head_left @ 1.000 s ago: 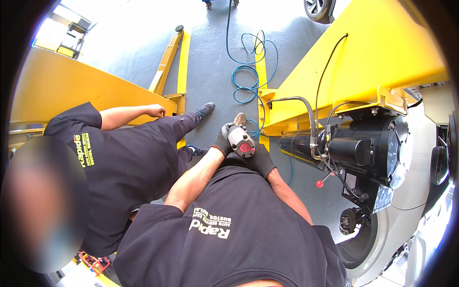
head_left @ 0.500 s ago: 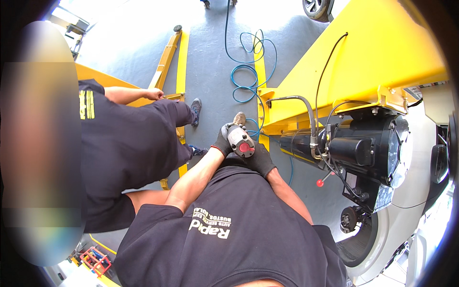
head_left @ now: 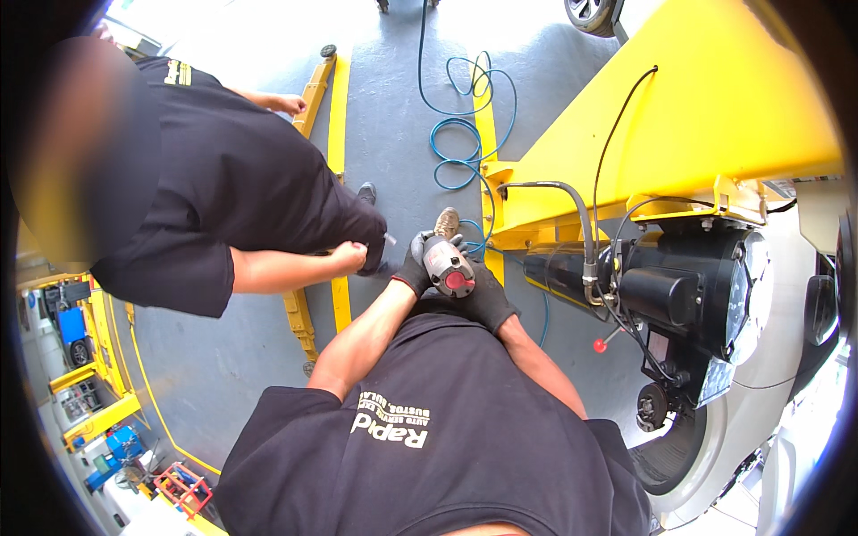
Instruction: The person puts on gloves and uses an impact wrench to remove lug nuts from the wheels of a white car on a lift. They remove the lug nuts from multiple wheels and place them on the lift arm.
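Observation:
My left hand (head_left: 416,266), in a dark grey glove, is closed round a silver pneumatic tool (head_left: 445,261) with a red rear end, held upright in front of my waist. My right hand (head_left: 485,297), also gloved, grips the same tool from the right, its fingertips partly hidden behind it. A blue air hose (head_left: 455,154) lies in loops on the floor beyond the tool, near my shoe (head_left: 448,220). What the tool's front end looks like is hidden.
A co-worker (head_left: 232,170) in dark clothes stands at left. A yellow lift structure (head_left: 670,98) with a black motor unit (head_left: 679,297) and red-knob lever (head_left: 600,345) is right, beside a white car (head_left: 778,330). Yellow lift arms (head_left: 315,89) and a hose-strewn floor (head_left: 384,116) lie ahead.
The co-worker has moved forward along my left side, a hand now lower near my left forearm, uncovering equipment at the lower left. My hands and the tool stay nearly still.

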